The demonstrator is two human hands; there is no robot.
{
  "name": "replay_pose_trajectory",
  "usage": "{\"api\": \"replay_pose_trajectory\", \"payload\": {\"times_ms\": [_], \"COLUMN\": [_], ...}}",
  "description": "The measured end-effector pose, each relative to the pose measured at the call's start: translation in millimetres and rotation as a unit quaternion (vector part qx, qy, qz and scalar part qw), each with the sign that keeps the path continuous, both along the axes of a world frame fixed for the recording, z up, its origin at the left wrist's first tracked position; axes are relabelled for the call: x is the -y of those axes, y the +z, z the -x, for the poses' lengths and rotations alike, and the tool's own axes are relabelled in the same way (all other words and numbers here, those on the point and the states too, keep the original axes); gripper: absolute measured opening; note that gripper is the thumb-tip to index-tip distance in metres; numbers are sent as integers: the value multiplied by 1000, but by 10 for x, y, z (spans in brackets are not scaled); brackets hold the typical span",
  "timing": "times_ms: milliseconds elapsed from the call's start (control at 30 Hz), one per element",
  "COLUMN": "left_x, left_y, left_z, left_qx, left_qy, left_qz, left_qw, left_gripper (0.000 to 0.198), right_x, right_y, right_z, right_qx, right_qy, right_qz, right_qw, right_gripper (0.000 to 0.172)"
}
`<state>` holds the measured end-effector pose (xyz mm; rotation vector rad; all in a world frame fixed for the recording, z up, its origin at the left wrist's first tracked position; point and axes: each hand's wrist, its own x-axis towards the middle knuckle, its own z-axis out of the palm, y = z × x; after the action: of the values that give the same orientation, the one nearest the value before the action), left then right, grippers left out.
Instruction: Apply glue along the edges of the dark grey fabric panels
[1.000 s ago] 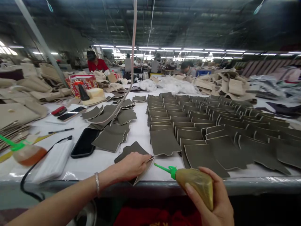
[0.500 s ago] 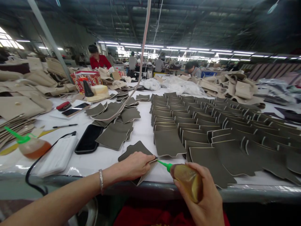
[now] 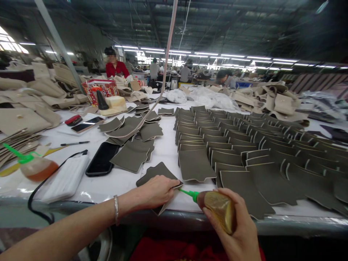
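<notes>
My left hand [image 3: 157,189] is on a dark grey leather piece [image 3: 156,171] at the table's front edge. Its index fingertip presses the right corner, and the other fingers curl over the piece, partly hiding it. In my right hand [image 3: 239,221] is a squeeze glue bottle [image 3: 219,210] of amber liquid, tilted with its thin green nozzle [image 3: 190,194] pointing left. The nozzle's tip is at the leather's edge, just below my left index finger; whether it touches is too small to tell. Overlapping rows of similar leather pieces [image 3: 194,163] lie to the right.
More grey pieces [image 3: 133,154] lie at centre left, near a black phone [image 3: 100,159]. Farther left are a white power bank [image 3: 66,177] with a black cable, a second green-tipped bottle [image 3: 38,168] and a pen [image 3: 74,143]. A pale hose [image 3: 164,69] hangs down onto the table.
The glue bottle's nozzle tip has shifted slightly left and down along the leather's edge. My left hand has stayed nearly still on the piece.
</notes>
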<state>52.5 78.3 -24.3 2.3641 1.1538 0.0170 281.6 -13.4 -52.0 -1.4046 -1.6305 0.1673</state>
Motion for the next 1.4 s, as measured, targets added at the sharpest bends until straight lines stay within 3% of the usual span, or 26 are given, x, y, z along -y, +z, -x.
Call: {"api": "replay_pose_trajectory", "payload": {"times_ms": [133,300,533,667,867,1033,1167,1300,1400], "left_x": [6,10,16,20,24,32,39,49,53], "left_y": [0,-9,-28,-22,-33,-82,-82,-73,-89], "left_z": [-1,11,34,37,51,71,82,93,99], "left_qx": [6,13,22,26,35,53,65,69,71], "left_qy": [2,-5,-17,-14,-9,2,10,13,13], "left_qz": [-1,-2,-8,-7,1,4,12,18,14], "left_qw": [1000,1000,1000,1000,999,999,998,997,997], "left_gripper": [41,38,38,38,40,45,45,47,47], "right_x": [-17,16,13,48,104,195,242,315,349], "right_y": [-31,-57,-85,-151,-139,-123,-75,-12,-33], "right_z": [-43,-39,-53,-81,2,124,223,336,347], "right_qx": [3,-15,-35,-72,-148,-199,-224,-246,-245], "right_qy": [-10,29,-7,35,-53,-15,-73,-36,-55], "right_qz": [-18,15,20,82,105,159,153,172,172], "right_qw": [1000,999,999,993,982,967,960,953,952], "right_gripper": [41,39,41,43,52,51,54,49,50]}}
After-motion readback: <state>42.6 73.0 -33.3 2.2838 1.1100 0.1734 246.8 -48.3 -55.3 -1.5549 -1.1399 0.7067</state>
